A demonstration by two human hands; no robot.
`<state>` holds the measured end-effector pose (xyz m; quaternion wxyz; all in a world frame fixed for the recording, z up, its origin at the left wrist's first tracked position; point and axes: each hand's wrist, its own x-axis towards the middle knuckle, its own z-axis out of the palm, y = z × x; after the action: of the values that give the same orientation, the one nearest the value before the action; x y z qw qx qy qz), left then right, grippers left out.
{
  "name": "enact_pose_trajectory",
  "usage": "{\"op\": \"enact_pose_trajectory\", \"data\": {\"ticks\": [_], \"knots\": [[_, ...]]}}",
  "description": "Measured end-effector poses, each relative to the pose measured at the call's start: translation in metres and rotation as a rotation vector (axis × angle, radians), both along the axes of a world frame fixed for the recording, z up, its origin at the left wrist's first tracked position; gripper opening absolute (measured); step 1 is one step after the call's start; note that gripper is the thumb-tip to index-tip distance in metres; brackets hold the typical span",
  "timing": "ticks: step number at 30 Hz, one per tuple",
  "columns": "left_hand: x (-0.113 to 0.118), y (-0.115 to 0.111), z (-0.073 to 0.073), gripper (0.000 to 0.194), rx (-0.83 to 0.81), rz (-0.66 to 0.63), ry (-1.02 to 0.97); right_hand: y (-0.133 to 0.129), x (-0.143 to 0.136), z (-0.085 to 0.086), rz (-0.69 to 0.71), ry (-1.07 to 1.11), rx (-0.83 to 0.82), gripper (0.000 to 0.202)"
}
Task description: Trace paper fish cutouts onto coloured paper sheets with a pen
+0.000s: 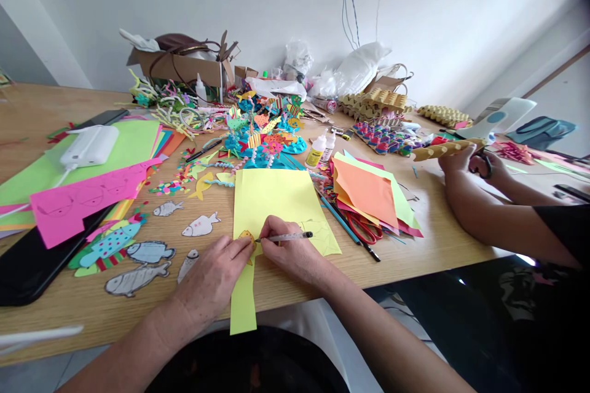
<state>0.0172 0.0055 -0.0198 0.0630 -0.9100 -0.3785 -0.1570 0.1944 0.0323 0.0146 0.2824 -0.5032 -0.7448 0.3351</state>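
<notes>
My right hand [291,253] is closed round a slim pen [288,237], its tip at the edge of a small orange-yellow paper fish [246,236]. My left hand [220,267] holds that fish down, fingers close together, and partly covers it. Under both hands lies a yellow sheet of paper [274,193], with a narrow strip hanging over the table's front edge. Faint pencil lines show on its right part. Left of my left hand lie paper fish cutouts, among them a white one with pink spots [201,225] and a grey one [137,279].
A co-worker's hands [461,163] hold scissors [482,166] and an egg-carton piece [442,150] at right. Glue bottles [316,150], orange paper [366,187] and red-handled scissors [364,230] lie nearer. Behind stands a blue model with colourful fish [265,129]. A pink sheet [92,196] lies left.
</notes>
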Motion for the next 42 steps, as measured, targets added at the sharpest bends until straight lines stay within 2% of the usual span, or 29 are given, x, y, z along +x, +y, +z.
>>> {"op": "enact_pose_trajectory", "data": {"ticks": [12, 21, 31, 38, 42], "knots": [[0.0, 0.001, 0.001, 0.035, 0.042, -0.019, -0.021, -0.008, 0.002, -0.005, -0.012, -0.075, 0.092, 0.012], [-0.001, 0.0, -0.003, 0.034, -0.023, -0.005, -0.036, -0.02, -0.001, -0.014, -0.04, -0.077, 0.201, 0.012], [-0.001, 0.0, -0.003, 0.032, -0.022, -0.012, -0.042, -0.027, -0.003, -0.022, -0.036, -0.084, 0.353, 0.012], [-0.001, -0.001, -0.006, 0.03, -0.021, -0.003, -0.093, -0.032, -0.008, -0.023, -0.03, -0.069, 0.329, 0.012], [-0.001, 0.001, -0.006, 0.029, -0.031, -0.02, -0.096, -0.03, -0.006, -0.015, -0.064, 0.003, 0.182, 0.01]]}}
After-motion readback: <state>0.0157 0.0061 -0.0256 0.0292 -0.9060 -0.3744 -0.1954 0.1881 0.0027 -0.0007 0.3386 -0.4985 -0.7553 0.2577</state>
